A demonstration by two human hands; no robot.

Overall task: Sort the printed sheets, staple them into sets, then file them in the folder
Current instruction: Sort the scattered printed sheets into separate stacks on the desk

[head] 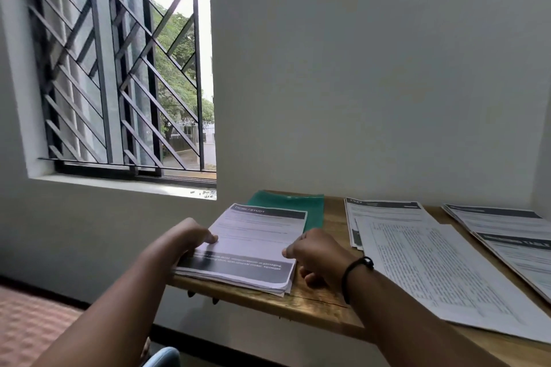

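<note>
The stack (238, 250) of printed sheets lies at the left end of the desk (322, 311), its far edge overlapping the green folder (292, 208). The left hand (193, 235) grips the stack's left edge, thumb on top; the right hand (316, 256) holds its right edge, thumb on the top sheet, fingers curled at the side. This looks like the sorting step — squaring the stack or taking off the top sheet. Right of the stack, two sorted piles (417, 247) (512, 235) lie on the desk. Next comes lifting one sheet cleanly and matching it to a pile — no stapler shows.
</note>
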